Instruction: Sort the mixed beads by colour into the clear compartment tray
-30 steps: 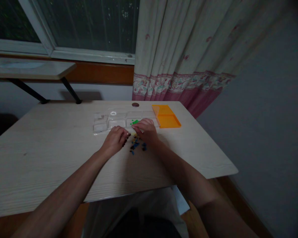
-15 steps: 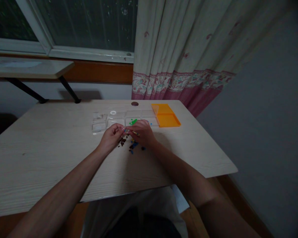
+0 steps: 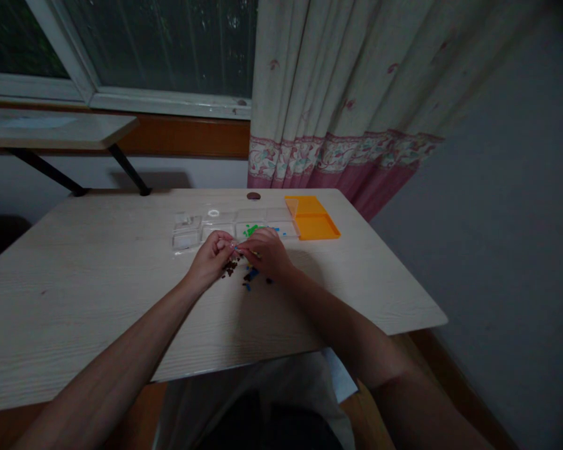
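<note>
My left hand point(image 3: 212, 256) and my right hand point(image 3: 265, 251) meet fingertip to fingertip just above the table point(image 3: 98, 281). Both are curled in a pinch on a tiny piece between them, too small to name. Under them lies a scatter of small dark brown beads point(image 3: 229, 268) and blue beads point(image 3: 249, 276). Right behind the hands a clear compartment box point(image 3: 192, 230) lies flat, with green beads point(image 3: 250, 230) in one of its cells.
An orange lid point(image 3: 312, 225) lies to the right of the clear box. A small dark round thing point(image 3: 253, 196) sits at the table's far edge. A side shelf on black legs point(image 3: 51, 128), a window and a curtain point(image 3: 338, 94) stand behind.
Both hands have lifted off the bead pile and come together in a pinch. The brown beads that my left hand covered now show.
</note>
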Demonstrator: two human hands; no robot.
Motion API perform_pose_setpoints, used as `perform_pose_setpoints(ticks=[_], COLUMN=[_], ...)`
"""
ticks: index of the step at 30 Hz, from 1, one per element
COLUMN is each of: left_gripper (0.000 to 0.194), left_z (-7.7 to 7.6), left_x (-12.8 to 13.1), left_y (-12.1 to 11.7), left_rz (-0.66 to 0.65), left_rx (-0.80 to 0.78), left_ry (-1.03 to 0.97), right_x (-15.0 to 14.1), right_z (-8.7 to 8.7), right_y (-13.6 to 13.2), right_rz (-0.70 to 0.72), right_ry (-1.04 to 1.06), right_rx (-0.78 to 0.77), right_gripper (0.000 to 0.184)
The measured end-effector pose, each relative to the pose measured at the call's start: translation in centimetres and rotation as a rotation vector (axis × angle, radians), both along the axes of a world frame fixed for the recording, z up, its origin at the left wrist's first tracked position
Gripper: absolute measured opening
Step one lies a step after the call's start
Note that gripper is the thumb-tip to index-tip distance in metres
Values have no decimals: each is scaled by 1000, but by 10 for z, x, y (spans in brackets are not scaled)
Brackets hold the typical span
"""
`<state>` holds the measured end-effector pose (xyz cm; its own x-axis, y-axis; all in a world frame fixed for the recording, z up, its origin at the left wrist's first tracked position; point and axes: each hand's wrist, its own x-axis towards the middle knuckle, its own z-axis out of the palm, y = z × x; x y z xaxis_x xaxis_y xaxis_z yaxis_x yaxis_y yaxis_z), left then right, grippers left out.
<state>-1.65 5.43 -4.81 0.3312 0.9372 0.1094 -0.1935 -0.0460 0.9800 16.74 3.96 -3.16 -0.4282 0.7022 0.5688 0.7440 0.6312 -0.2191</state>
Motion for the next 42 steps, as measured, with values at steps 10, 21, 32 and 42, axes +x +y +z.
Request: perform_pose_setpoints(ticks=[10,21,32,42], left_gripper=[36,29,26,14], left_z=[-8,-7,-2,11], left_x=[-1,-2,-3,-6], left_y=[6,6,0,-9], left_rz=[37,58,42,-201], left_rx=[30,72,128,809], left_ry=[-9,60,146,709], right_x=[15,66,62,62], right_z=[-4,-16,-19,-18], right_y=[11,40,42,42], right_rz=[-128,-647,-681,-621], right_ry=[93,211,141,241], right_rx=[34,-45,-143,-103], right_gripper=[27,22,25,24])
